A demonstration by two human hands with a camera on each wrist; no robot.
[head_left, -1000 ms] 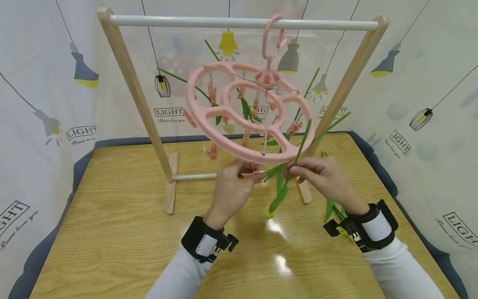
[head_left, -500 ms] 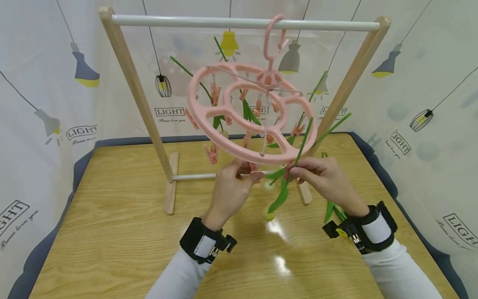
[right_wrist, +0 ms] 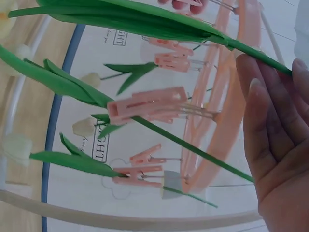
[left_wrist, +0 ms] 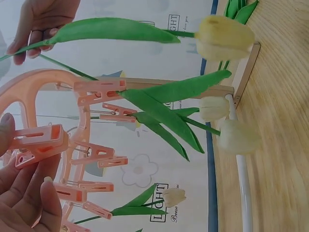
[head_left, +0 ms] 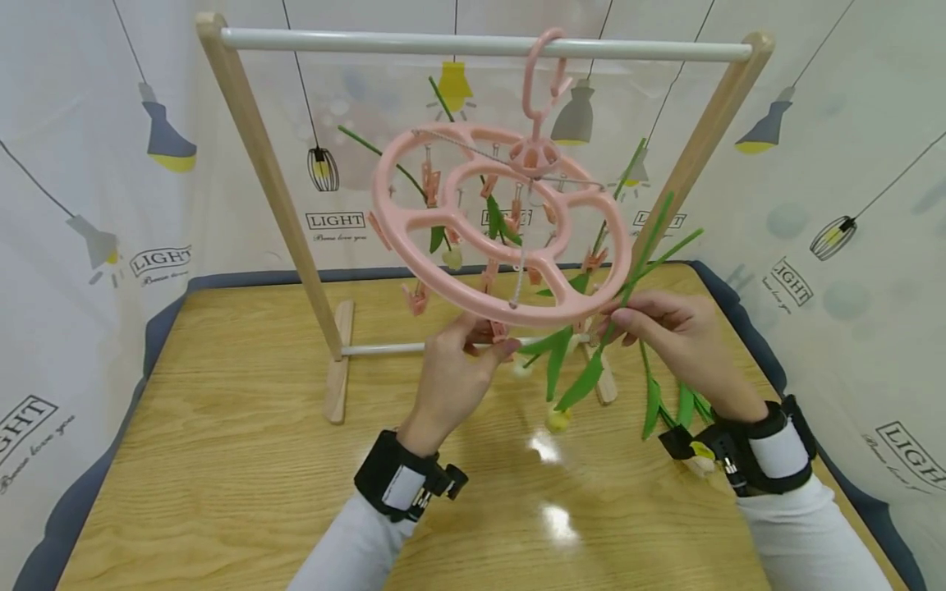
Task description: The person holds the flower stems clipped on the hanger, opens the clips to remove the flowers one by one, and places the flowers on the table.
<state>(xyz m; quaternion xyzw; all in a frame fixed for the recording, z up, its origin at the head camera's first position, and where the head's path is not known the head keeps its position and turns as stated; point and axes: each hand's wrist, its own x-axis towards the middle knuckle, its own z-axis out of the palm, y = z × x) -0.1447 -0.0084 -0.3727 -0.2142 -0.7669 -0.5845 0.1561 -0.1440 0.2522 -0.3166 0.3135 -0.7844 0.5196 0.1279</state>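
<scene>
A pink round clip hanger (head_left: 534,156) hangs tilted by its hook. At its near rim my left hand (head_left: 458,377) pinches a pink clothespin (left_wrist: 43,142) between thumb and fingers; no stem shows in that clip. My right hand (head_left: 676,345), right of the rim, pinches the green stem (right_wrist: 260,55) of a pale yellow artificial tulip (left_wrist: 225,38), whose bloom hangs down. Just left of that stem, a white tulip (left_wrist: 240,137) hangs bloom-down from another clothespin (left_wrist: 100,91). Several more white tulips (right_wrist: 18,149) hang from clips farther back.
A stand with wooden legs (head_left: 277,189) and a white top bar (head_left: 369,41) bears the hanger. Several loose tulips (head_left: 652,402) lie on the wooden table (head_left: 222,476) at the right, partly behind my right wrist. A lamp-print curtain (head_left: 89,328) surrounds the table.
My right hand has moved right, carrying the yellow tulip away from the left hand, and its stem leans further right. My left hand stays almost still on the clothespin.
</scene>
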